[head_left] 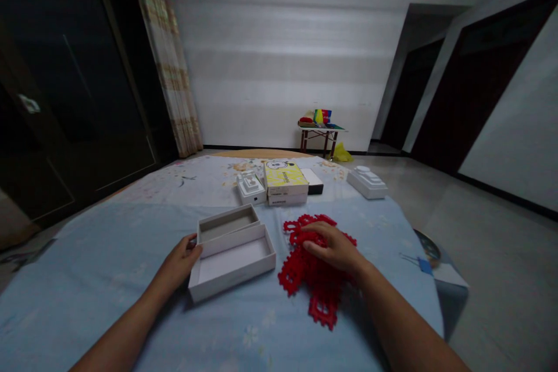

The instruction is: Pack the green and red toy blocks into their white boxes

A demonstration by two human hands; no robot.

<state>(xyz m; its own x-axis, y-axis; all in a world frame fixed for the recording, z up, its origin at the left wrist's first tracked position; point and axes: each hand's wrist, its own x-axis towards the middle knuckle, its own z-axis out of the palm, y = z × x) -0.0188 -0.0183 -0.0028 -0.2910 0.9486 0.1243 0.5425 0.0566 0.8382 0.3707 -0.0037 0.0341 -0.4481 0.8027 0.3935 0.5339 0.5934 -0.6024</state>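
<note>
Bare forearms are reaching up from the frame's bottom edge. The right hand's fingers are curving, half-closed, over a heap of red lattice pieces near the bed's right edge; whether they are gripping is hard to tell. The left hand is clasping the left end of an open white cardboard box, its fingertips hidden behind the wall.

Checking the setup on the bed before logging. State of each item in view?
left hand: touching the left end of the white box
right hand: resting on the red plastic pieces
white box: open, empty
grey-lined box half: open side up, right behind the white box, looks empty
red plastic pieces: loose heap on the bedspread
yellow box: shut, lying on a white box
white moulded trays: out of any box, on the bedspread
</note>
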